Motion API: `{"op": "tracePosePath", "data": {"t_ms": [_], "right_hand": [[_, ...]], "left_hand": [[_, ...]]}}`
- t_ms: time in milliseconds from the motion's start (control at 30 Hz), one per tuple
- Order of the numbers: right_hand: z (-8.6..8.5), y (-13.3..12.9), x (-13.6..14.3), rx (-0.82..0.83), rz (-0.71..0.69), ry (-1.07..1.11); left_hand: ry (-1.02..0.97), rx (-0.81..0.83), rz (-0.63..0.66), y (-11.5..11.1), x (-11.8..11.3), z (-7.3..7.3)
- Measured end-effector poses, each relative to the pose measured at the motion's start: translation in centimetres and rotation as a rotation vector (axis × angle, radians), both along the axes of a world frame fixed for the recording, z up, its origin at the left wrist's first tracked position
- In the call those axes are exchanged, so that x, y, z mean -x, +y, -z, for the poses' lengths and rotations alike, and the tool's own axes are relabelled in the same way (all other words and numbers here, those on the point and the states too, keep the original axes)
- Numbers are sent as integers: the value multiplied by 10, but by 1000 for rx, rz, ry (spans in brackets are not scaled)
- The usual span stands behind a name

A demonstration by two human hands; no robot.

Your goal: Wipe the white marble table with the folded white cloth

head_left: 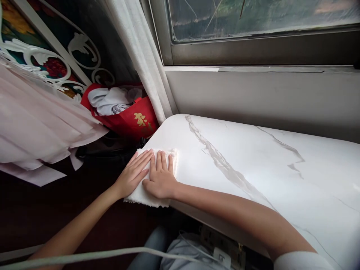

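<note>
Cloth (146,197) lay under two palms at the end of a marble-patterned tabletop (253,161)

A pale cable (112,254) crossed the foreground, in front of the forearms. Beyond it, the left hand (131,178) lay flat, fingers close together; the right hand (161,182) pressed beside it, fingers slightly spread. Neither was clamped on anything: both held the white, frayed-edged cloth down by pressure alone. The cloth sat at the tabletop's left end, its near side seeming to overhang the edge. It could have bunched or slipped off there if the palms had pushed outward, and the cable might have snagged a forearm swung low. Farther off were a red bag (126,122) stuffed with pale fabric, a white curtain (140,56) and a metal-framed window (253,18).
</note>
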State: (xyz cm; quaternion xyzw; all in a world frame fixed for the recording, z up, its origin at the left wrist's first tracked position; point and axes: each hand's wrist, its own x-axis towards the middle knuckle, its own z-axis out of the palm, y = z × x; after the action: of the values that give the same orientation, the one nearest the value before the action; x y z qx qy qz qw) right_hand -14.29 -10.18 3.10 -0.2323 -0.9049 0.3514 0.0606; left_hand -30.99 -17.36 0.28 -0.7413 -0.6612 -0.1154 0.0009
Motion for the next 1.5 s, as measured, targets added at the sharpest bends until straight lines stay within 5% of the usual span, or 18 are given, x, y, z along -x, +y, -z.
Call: {"op": "tracePosePath", "data": {"t_ms": [200, 533, 733, 900, 1067, 1500], "right_hand": [[4, 51, 20, -47, 170, 27], [29, 198, 45, -350, 482, 13], [31, 231, 51, -377, 582, -6], [30, 226, 50, -386, 573, 27], [27, 200, 44, -371, 526, 3], [20, 36, 13, -301, 280, 84]], "left_hand": [[18, 36, 17, 60, 15, 0], [-11, 48, 23, 248, 21, 1], [-38, 49, 59, 294, 23, 1], [-53, 24, 79, 290, 25, 3], [-33, 7, 68, 261, 22, 4], [-26, -5, 57, 65, 6, -1]]}}
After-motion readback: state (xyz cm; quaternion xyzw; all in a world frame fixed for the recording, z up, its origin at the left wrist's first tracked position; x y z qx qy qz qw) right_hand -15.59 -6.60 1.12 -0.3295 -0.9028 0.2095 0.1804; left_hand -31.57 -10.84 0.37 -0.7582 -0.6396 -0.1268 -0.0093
